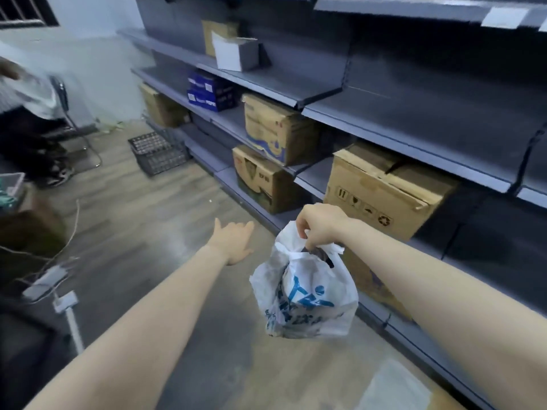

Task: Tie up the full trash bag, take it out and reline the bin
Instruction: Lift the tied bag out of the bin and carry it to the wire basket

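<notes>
A person's two bare arms reach forward from the bottom of the frame over a wood-look floor (pixel 142 220). The right hand (pixel 321 229), right of centre, has its grip pinched shut around the knotted top of a white trash bag (pixel 307 297) with blue printing. The bag hangs free in the air below the hand, lower centre of the frame, clear of the floor, with something dark showing at its neck. The left hand (pixel 233 242), just left of the bag, holds nothing; its fingers are spread and the palm is turned outward. Grey metal shelves (pixel 399 119) run along the right side and hold several cardboard boxes (pixel 381 190) and a blue box (pixel 210 91). A dark plastic crate (pixel 159 152) sits on the floor near the shelving, upper left of centre. At the far left edge another person, blurred, is partly in view
</notes>
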A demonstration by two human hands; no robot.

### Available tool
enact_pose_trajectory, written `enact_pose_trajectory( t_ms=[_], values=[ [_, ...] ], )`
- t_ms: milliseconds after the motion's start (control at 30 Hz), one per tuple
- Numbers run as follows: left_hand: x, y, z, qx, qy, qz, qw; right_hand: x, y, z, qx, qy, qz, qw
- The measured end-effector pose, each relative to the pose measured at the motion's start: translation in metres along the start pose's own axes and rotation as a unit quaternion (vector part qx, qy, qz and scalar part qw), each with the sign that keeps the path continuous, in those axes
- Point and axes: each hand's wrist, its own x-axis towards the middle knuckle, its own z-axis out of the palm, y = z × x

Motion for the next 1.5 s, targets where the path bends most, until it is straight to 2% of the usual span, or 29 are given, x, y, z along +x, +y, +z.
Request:
enact_pose_trajectory(
  t_ms=[200, 500, 833, 1000, 1233, 1500],
  values=[
    [0.005, -0.096, 0.008, -0.007, -0.011, -0.062, 0.998, 0.085, -0.067, -0.008, -0.009, -0.004, -0.071, 0.997],
    [0.036, -0.214, 0.017, -0.059, -0.012, -0.123, 0.991, 0.216, -0.147, -0.024, -0.021, 0.044, -0.167, 0.985],
    [0.111, -0.33, 0.004, -0.101, -0.008, -0.204, 0.974, 0.378, -0.195, -0.057, -0.055, -0.035, -0.241, 0.968],
    [0.136, -0.381, -0.002, -0.123, 0.007, -0.226, 0.966, 0.451, -0.221, -0.074, -0.106, -0.054, -0.274, 0.954],
    [0.171, -0.483, 0.006, -0.108, -0.012, -0.231, 0.967, 0.547, -0.272, -0.096, -0.153, -0.06, -0.265, 0.95],
    [0.207, -0.606, -0.023, -0.094, -0.009, -0.223, 0.97, 0.639, -0.318, -0.116, -0.14, -0.031, -0.228, 0.963]
  ],
)
